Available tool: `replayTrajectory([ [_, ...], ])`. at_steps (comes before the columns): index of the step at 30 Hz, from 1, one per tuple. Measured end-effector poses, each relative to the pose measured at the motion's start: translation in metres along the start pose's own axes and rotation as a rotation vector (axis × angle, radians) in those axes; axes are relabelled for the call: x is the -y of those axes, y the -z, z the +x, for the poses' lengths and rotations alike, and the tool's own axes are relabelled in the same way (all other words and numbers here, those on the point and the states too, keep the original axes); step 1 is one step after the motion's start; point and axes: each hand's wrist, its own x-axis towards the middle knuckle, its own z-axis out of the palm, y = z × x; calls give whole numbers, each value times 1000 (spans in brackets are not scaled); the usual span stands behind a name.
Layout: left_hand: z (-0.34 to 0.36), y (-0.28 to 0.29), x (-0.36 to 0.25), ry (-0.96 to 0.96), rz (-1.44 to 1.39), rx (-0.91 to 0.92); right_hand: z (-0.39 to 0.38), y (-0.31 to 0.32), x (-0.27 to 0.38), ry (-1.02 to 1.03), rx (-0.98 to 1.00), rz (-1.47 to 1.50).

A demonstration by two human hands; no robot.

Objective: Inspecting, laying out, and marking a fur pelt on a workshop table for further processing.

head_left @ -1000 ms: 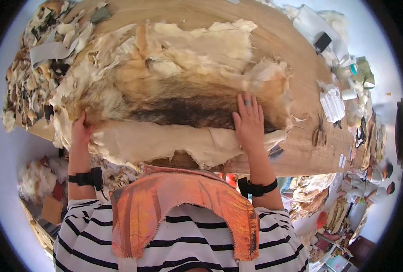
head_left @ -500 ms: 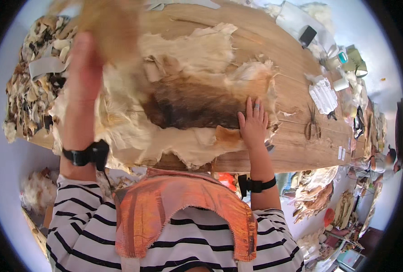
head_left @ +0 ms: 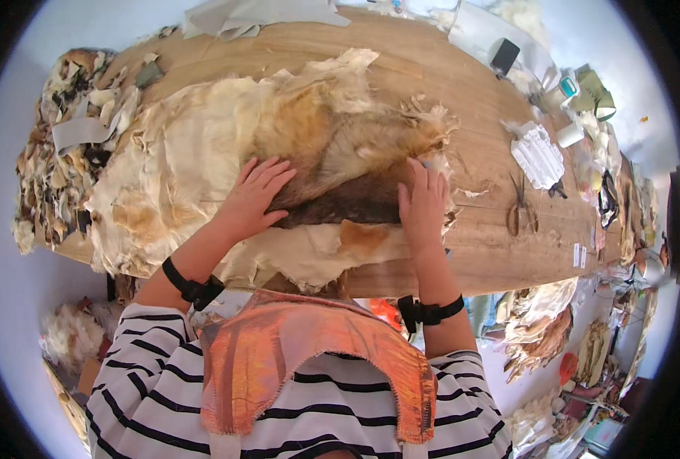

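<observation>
A large cream-coloured hide [head_left: 191, 126] lies spread on the wooden table [head_left: 477, 145]. On it rest a tan-brown fur piece [head_left: 366, 145] and, showing along its near edge, darker brown fur [head_left: 347, 203]. My left hand [head_left: 252, 200] lies palm down at the left end of this fur, fingers stretched out. Across from it, my right hand [head_left: 424, 200] presses flat on the right end, its fingers extended and slightly apart. Neither hand grips anything. What lies under the tan fur is hidden.
A heap of fur scraps [head_left: 49, 172] fills the table's left end. Scissors [head_left: 522, 208] lie to the right, beside a crumpled white sheet [head_left: 538, 157]. Farther back are a black phone-like object [head_left: 504, 56] and a white roll [head_left: 570, 135]. Pale sheets [head_left: 263, 17] lie at the far edge.
My left hand has come down from the upper left, where a blurred tan fur piece was lifted. That fur now covers part of the dark fur. My right hand stays nearly in place.
</observation>
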Motion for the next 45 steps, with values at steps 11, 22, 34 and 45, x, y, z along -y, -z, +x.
replayTrajectory([
  [11,-42,-16,16,143,-153,-102,21,49,-11,453,-99,-187],
  [22,13,20,-15,806,-1668,-41,-1,7,84,393,192,313],
  [34,-30,27,26,478,-1508,-123,233,93,-38,420,-120,28],
  [45,-158,-5,140,875,107,-520,220,6,-56,524,162,-280],
])
